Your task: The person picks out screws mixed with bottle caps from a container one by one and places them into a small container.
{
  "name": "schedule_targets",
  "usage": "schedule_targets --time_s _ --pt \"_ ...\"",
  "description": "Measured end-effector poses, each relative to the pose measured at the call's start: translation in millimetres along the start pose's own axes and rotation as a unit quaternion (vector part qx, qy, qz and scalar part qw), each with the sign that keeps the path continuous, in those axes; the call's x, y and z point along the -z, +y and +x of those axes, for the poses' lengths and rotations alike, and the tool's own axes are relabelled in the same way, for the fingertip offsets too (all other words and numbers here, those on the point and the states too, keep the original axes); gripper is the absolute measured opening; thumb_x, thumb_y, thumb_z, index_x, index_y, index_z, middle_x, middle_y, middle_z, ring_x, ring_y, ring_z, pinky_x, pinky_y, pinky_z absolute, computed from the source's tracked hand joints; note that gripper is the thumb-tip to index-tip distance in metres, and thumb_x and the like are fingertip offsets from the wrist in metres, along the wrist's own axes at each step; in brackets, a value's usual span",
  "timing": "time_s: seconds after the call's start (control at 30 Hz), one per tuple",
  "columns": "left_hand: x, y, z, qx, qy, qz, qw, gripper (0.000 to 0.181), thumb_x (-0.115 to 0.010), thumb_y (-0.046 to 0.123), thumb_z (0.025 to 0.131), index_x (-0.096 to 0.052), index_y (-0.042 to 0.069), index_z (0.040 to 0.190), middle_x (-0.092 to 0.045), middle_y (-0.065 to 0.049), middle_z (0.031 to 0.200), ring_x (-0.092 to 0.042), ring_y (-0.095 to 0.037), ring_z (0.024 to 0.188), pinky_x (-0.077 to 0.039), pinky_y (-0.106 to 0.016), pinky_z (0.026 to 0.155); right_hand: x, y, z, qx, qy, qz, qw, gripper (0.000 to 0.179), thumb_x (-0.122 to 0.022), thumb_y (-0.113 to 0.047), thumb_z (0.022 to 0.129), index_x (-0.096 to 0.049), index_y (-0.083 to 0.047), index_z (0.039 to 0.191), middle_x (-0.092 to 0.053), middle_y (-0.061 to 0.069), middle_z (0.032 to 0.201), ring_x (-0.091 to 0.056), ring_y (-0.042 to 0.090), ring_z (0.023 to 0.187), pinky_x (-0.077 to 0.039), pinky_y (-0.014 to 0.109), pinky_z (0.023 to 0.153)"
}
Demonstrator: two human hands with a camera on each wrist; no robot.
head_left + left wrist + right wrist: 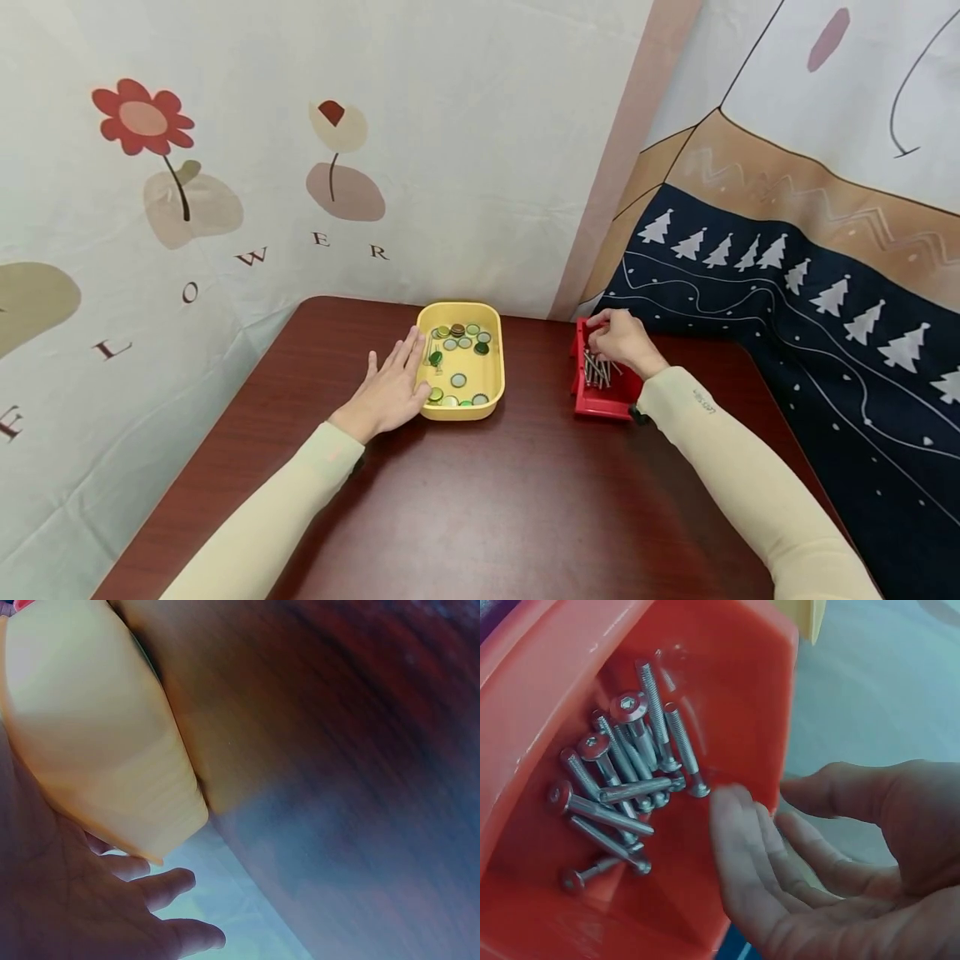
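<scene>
My left hand (386,387) lies along the left side of a yellow tray (489,408), fingers straight and spread, fingertips at its rim. Inside the tray are several bottle caps (458,380), green, pale and brown. In the left wrist view, the fingers (169,886) reach past the tray's corner. My right hand (626,340) is over the far end of a red bin (606,407). Loosely bent fingers (739,847) overlap the bin's wall in the right wrist view, with the thumb apart from them. Silver hex-socket bolts (619,761) lie jumbled in the bin, beside the fingertips.
Both containers stand towards the back of a dark reddish-brown table (480,500), with a gap between them. Behind the table hangs a pale flower-printed cloth (465,167). A navy cloth with white trees (750,300) hangs along the right side.
</scene>
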State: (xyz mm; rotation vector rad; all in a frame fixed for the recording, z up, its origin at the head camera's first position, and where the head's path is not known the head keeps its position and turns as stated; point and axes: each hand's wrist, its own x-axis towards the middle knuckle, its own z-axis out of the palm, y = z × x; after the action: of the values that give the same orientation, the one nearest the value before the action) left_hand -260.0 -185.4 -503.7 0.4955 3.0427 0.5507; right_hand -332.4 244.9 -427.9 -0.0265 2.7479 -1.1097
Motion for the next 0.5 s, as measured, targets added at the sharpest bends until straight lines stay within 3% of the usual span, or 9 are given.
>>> schedule_targets --time_s 0.1,0.23,0.5 --pt "0.2 0.0 0.5 0.001 0.001 0.002 1.0 0.087 -0.048 0.035 0.116 -0.009 0.003 0.187 -0.001 -0.015 0.199 -0.022 -0.051 0.181 -0.01 -0.089 0.138 -3.8 -3.6 -3.1 0.062 0.046 -0.07 0.9945 0.043 -0.066 -0.007 0.109 -0.07 0.001 0.151 -0.079 0.026 0.128 -0.078 0.036 0.109 -0.07 0.046 0.099" --pt "0.4 -0.2 0.4 0.0 -0.001 0.002 1.0 0.087 -0.048 0.035 0.116 -0.009 0.003 0.187 -0.001 -0.016 0.199 -0.021 -0.051 0.181 -0.01 -0.089 0.138 -11.0 -12.8 -7.7 0.15 0.076 -0.113 0.9792 0.041 -0.068 -0.007 0.109 -0.07 0.002 0.149 -0.076 0.028 0.139 -0.073 0.043 0.125 -0.064 0.059 0.112" --pt "-1.0 -0.2 -0.7 0.0 0.001 -0.002 1.0 0.087 -0.048 0.035 0.116 -0.01 0.003 0.187 -0.001 -0.015 0.199 -0.021 -0.05 0.181 -0.011 -0.089 0.138 -37.6 -46.1 -8.5 0.287 0.04 -0.176 0.9406 0.044 -0.077 -0.013 0.11 -0.071 -0.006 0.153 -0.068 0.021 0.15 -0.064 0.039 0.139 -0.058 0.058 0.124"
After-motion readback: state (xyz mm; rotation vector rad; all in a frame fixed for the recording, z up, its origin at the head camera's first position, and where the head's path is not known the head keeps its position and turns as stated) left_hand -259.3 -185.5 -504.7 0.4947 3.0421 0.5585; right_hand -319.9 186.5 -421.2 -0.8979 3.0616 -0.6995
